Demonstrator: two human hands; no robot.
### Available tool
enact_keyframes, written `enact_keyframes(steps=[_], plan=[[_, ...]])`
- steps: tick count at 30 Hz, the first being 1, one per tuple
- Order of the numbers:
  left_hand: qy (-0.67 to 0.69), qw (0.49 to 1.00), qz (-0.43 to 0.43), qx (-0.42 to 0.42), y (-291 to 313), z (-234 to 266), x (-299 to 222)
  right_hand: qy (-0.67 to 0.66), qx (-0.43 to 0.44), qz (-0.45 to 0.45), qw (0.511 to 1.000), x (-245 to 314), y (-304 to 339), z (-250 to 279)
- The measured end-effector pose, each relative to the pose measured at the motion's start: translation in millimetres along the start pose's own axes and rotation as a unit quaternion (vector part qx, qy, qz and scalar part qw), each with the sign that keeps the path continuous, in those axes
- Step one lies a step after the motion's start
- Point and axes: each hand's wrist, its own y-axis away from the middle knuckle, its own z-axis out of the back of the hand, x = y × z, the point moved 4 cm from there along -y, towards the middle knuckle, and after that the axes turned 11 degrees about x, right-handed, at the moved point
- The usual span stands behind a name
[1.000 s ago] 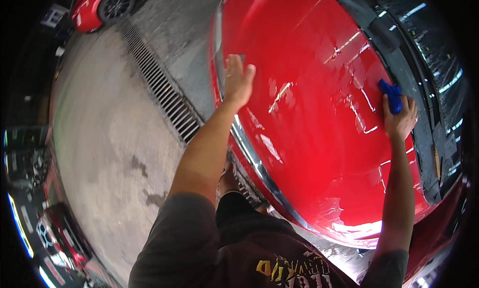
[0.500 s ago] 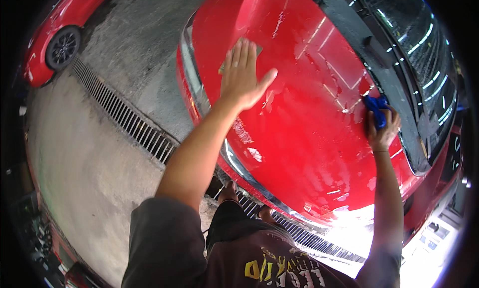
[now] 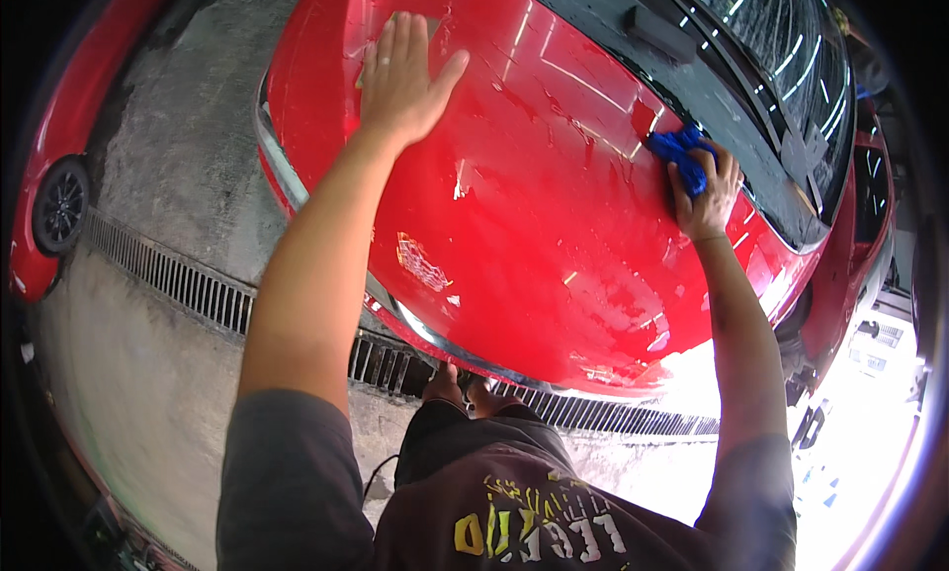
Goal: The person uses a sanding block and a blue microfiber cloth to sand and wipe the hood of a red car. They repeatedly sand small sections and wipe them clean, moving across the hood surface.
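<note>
My left hand (image 3: 403, 85) lies flat on the red car hood (image 3: 494, 264), fingers stretched out and thumb spread. Beneath it, edges of a thin olive-green piece (image 3: 433, 23) peek out; most of that piece is hidden by the palm. At the far right of the hood, close to the base of the windshield, my right hand (image 3: 710, 190) is closed around a bunched blue cloth (image 3: 682, 148) and presses it to the paint. Wet streaks and pale patches (image 3: 423, 262) mark the hood's surface.
Black wiper arms (image 3: 756, 62) and a dark cowl run along the windshield. A floor drain grate (image 3: 613, 413) passes under the car's front, by my feet (image 3: 445, 385). Another red car with a black wheel (image 3: 61, 205) stands at the left on the concrete floor (image 3: 188, 156).
The hood has shifted left and up in view, both hands with it. My feet have come closer together. Each hand stays at about the same part of the hood.
</note>
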Motion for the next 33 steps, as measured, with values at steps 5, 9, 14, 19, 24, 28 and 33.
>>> enact_keyframes(steps=[5, 9, 14, 19, 24, 28, 33], plan=[[0.004, 0.991, -0.062, 0.115, 194, -56, -95, 0.006, 0.028, -0.035, 0.999, 14, -1, 24], [0.019, 0.986, -0.116, 0.115, 315, -112, -121, -0.079, 0.046, 0.038, 0.995, 104, -30, 1], [0.001, 0.991, -0.089, 0.095, 319, -111, -109, -0.023, 0.126, 0.061, 0.99, 203, -143, -5], [0.001, 0.996, -0.005, 0.093, 323, -102, -98, -0.035, 0.135, 0.074, 0.987, 213, -154, 0], [0.039, 0.991, 0.1, 0.08, 316, -92, -84, -0.071, 0.097, 0.055, 0.991, 156, -78, 7], [-0.011, 0.99, 0.116, 0.083, 236, -58, -26, -0.068, 0.006, 0.007, 0.998, 111, -45, 12], [-0.125, 0.987, -0.064, 0.077, 76, 3, 35, -0.06, -0.06, -0.027, 0.996, 118, -45, 20]])
